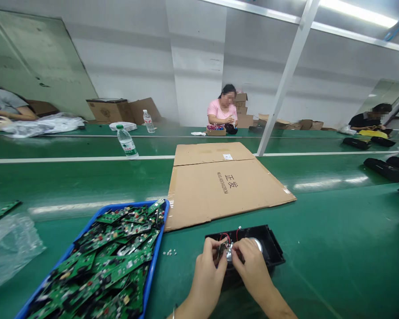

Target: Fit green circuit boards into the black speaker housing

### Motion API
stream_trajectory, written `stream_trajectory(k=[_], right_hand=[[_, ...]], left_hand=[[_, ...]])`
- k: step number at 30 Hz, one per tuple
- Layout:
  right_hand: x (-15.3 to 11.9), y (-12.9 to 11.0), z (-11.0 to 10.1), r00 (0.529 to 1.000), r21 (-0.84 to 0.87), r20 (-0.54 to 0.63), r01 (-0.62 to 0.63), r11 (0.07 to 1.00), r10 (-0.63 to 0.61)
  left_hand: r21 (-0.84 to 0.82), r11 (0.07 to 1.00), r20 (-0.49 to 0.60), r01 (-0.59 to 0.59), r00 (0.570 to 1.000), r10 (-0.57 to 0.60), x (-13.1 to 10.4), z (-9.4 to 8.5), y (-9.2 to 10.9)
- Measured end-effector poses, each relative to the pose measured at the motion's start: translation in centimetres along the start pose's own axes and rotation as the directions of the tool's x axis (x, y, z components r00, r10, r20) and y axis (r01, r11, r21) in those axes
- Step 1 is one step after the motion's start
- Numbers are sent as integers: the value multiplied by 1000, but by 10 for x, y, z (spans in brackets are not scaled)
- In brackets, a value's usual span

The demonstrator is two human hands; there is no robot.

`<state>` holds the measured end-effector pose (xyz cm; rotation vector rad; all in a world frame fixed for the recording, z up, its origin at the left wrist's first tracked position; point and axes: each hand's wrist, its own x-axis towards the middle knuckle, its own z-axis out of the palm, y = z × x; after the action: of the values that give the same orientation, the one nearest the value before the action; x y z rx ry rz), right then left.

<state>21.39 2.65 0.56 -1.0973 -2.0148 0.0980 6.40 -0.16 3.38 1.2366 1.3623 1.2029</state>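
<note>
A black plastic speaker housing (273, 249) lies open side up on the green table in front of me. My left hand (210, 268) is closed over its left end, pinching a small dark circuit board (221, 250). Close beside it, my right hand (252, 262) is closed with thumb and fingertips together at the thin wires; the exact thing in its pinch is hidden. Between the fingertips shows a shiny silver part (229, 254). Red wires (224, 235) rise out of the housing, and a round silver speaker (257, 243) shows partly behind my right hand.
A blue tray (152, 274) heaped with green circuit boards (109, 261) stands at left. Small white connectors (169, 252) lie beside it. Beyond are a flat cardboard sheet (216, 190), a water bottle (127, 142) and a plastic bag (11, 252). Several people sit across the tables.
</note>
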Motion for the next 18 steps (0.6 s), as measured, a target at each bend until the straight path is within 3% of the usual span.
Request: stream_trajectory(k=[7, 12, 18], right_hand=[[1, 3, -6, 993, 40, 53, 102, 994, -104], [3, 4, -8, 995, 13, -10, 99, 995, -99], [6, 2, -8, 987, -60, 12, 162, 985, -162]], left_hand=[[204, 969, 130, -138, 985, 113, 4, -9, 14], [200, 968, 186, -148, 976, 111, 4, -13, 20], [218, 967, 185, -131, 979, 91, 4, -13, 18]])
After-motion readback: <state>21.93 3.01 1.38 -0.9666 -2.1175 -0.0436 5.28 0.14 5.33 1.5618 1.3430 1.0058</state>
